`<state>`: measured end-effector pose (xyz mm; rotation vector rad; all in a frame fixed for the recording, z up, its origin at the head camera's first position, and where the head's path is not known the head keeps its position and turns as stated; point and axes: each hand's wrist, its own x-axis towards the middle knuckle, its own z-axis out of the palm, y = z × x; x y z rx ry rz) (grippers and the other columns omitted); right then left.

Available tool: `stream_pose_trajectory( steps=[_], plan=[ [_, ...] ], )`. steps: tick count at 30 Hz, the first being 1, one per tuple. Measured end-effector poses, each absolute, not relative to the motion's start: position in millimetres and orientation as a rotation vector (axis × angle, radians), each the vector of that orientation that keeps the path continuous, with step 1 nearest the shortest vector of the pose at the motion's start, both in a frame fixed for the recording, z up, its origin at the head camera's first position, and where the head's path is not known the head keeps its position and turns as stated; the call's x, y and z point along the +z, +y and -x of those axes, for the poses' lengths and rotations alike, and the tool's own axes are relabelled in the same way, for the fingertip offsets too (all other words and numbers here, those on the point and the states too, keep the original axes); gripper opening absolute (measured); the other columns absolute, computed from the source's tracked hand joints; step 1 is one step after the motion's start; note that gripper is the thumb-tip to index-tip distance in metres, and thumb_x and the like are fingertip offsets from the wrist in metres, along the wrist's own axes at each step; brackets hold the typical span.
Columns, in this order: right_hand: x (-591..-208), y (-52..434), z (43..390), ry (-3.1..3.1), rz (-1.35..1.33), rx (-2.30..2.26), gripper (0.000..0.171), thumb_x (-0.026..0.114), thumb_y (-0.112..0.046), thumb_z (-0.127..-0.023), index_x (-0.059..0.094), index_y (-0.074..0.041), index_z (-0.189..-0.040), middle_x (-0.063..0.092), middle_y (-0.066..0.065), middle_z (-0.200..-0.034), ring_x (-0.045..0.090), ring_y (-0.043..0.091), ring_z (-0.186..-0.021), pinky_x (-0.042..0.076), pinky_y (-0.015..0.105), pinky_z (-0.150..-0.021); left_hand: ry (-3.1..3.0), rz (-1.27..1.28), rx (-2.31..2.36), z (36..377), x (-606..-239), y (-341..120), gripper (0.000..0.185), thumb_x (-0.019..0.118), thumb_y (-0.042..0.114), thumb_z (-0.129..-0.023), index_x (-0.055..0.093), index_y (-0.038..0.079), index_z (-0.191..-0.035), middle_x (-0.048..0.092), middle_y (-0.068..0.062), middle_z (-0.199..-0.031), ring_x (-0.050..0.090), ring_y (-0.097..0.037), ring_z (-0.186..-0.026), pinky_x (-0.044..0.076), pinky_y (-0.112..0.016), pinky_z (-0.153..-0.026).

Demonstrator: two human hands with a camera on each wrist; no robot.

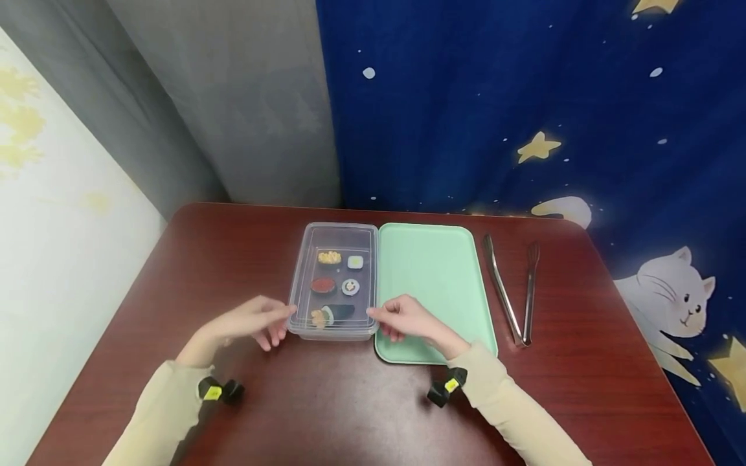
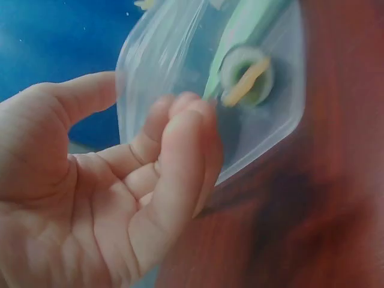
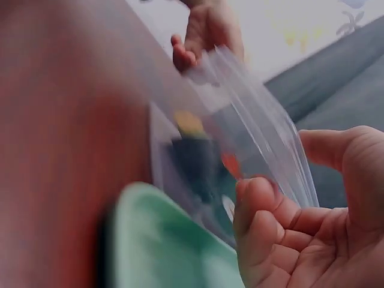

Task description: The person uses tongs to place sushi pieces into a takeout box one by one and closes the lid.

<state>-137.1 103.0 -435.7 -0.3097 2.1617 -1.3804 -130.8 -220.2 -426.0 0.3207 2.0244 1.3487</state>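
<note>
right now both hands sit at the near end of a clear plastic box (image 1: 337, 279) that stands on a dark red table (image 1: 350, 401). taking the box as the landmark: the left hand (image 1: 247, 321) is at its near left corner, fingers loosely bent, fingertips touching or just short of the rim; the left wrist view shows the thumb apart from the curled fingers (image 2: 180, 150) right against the clear wall, but whether they truly pinch it i cannot tell. the right hand (image 1: 408, 320) is at the near right corner, thumb and forefinger reaching to the rim; the right wrist view shows the thumb held apart from the bent fingers (image 3: 258, 204) with the clear edge between them, blurred, so a firm hold cannot be told.

inside the box lie small sushi pieces (image 1: 338, 285) in two rows, the nearest a dark roll (image 1: 333, 314) close to the near wall. a clear lid seems to lie on top, though it is hard to be sure.

just beside the box on its right, edge to edge, lies a pale green tray (image 1: 431, 272); the right wrist rests over its near part. further right of the tray, well apart from the box, lie metal tongs (image 1: 501, 291) and a small whisk (image 1: 531, 285). behind the box hangs a blue curtain with stars (image 1: 524, 116).
</note>
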Motion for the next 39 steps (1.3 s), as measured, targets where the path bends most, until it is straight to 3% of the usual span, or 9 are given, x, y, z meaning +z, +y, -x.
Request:
stream_pose_trajectory(
  steps=[4,13,25,30,35,39],
  plan=[
    [-438.7,98.6,126.2,2.033,0.295,-1.473,0.044,0.058,-0.031,-0.093,0.056,0.000,-0.062,0.056,0.002,-0.053,0.049,0.007,-0.040,0.041,0.017,-0.038,1.951,-0.256,1.441,117.6,-431.6,-213.7,0.048,0.046,0.031,-0.099,0.056,-0.013,-0.083,0.060,-0.010,-0.067,0.058,-0.017,-0.057,0.058,-0.034,-0.050],
    [-440.1,96.6,124.6,1.834,0.180,-1.606,0.035,0.056,-0.023,-0.094,0.051,-0.010,-0.062,0.054,-0.003,-0.053,0.045,0.003,-0.041,0.035,0.013,-0.038,1.853,-0.218,1.618,114.9,-440.0,-207.6,0.038,0.043,0.022,-0.100,0.051,-0.010,-0.082,0.056,-0.006,-0.068,0.059,-0.014,-0.058,0.058,-0.027,-0.054],
    [-442.5,95.0,126.4,1.770,0.136,-1.628,0.035,0.057,-0.025,-0.093,0.052,-0.011,-0.062,0.053,-0.003,-0.054,0.044,0.002,-0.042,0.040,0.013,-0.040,1.826,-0.196,1.771,113.2,-455.2,-207.8,0.030,0.045,0.015,-0.099,0.051,-0.010,-0.085,0.055,-0.003,-0.064,0.057,-0.011,-0.055,0.055,-0.021,-0.051],
    [-445.2,93.2,126.3,1.794,0.130,-1.647,0.034,0.057,-0.023,-0.094,0.051,-0.010,-0.063,0.053,-0.003,-0.056,0.044,0.003,-0.043,0.041,0.013,-0.040,1.826,-0.240,1.789,113.3,-458.3,-209.5,0.027,0.042,0.012,-0.100,0.051,-0.005,-0.081,0.055,-0.002,-0.063,0.058,-0.011,-0.055,0.055,-0.022,-0.051],
    [-448.5,91.8,126.4,1.831,0.135,-1.696,0.032,0.059,-0.021,-0.093,0.051,-0.009,-0.064,0.053,-0.002,-0.055,0.043,0.003,-0.043,0.040,0.012,-0.040,1.838,-0.198,1.803,114.2,-457.9,-208.0,0.027,0.045,0.015,-0.100,0.052,0.003,-0.076,0.055,-0.002,-0.063,0.057,-0.011,-0.055,0.055,-0.021,-0.051],
    [-450.6,93.0,126.5,1.851,0.146,-1.690,0.032,0.059,-0.023,-0.092,0.052,-0.007,-0.065,0.053,-0.001,-0.055,0.044,0.004,-0.043,0.040,0.014,-0.040,1.893,-0.152,1.746,111.8,-452.6,-206.9,0.033,0.047,0.022,-0.099,0.052,0.003,-0.074,0.056,-0.004,-0.064,0.059,-0.013,-0.055,0.057,-0.025,-0.052]
  ],
)
